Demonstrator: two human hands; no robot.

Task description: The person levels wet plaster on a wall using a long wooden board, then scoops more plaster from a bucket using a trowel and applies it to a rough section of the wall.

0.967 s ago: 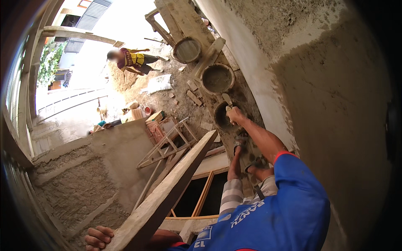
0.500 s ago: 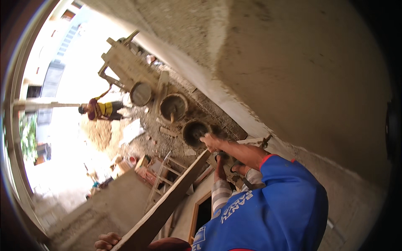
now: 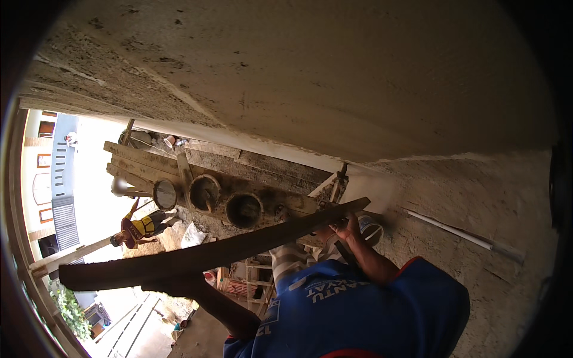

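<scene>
- Across the middle of the view, from 8 o'clock up to 3 o'clock, we hold a long dark wooden plank [image 3: 215, 253] close under the rough plastered wall [image 3: 310, 77].
- Our left hand [image 3: 173, 285] has its grip wrapped around the plank's low end; our right hand [image 3: 345, 228] grips the high end, fingers curled over the edge.
- To do this well, we judge both grips should stay firm and well apart, keeping the long board flat against the surface so it does not twist.
- At 10 o'clock of the right hand, three round mortar-caked buckets [image 3: 243, 210] sit in a row on grey, crusted scaffold boards [image 3: 149, 160].
- At 3 o'clock a thin white pipe [image 3: 456, 231] lies on gritty ground.
- Far below at 8 o'clock, another person [image 3: 140, 228] in a yellow vest stands in sunlight.
</scene>
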